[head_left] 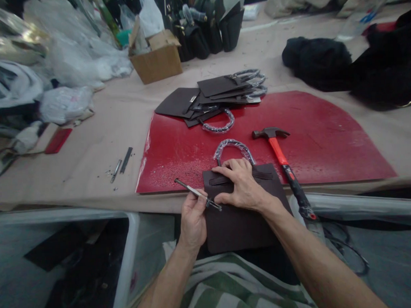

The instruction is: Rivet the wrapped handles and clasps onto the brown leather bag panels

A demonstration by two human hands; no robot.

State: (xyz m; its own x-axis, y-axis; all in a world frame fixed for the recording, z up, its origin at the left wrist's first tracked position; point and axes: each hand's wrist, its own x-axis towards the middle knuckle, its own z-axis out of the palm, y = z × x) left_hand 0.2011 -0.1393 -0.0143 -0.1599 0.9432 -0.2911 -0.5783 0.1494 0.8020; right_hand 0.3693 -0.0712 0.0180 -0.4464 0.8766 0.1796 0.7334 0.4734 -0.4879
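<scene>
A dark brown leather panel [242, 229] lies partly on the table's front edge and partly over my lap, with a plastic-wrapped handle [234, 144] at its top. My right hand [242, 182] rests on the panel's upper part just below the handle, thumb and fingers apart. Between the thumb and fingers of my left hand [194, 213] is a thin metal tool [193, 190], held at a slant with its lower right end over the panel's left side. A claw hammer [281, 160] with a red and black grip lies right of the panel.
The panel's top is over a red board [309, 137]. More brown panels [220, 88] with wrapped handles are piled behind. A cardboard box [157, 61] stands farther back. Small metal pieces [125, 160] lie at left. Plastic bins [133, 246] flank me below the table [103, 121].
</scene>
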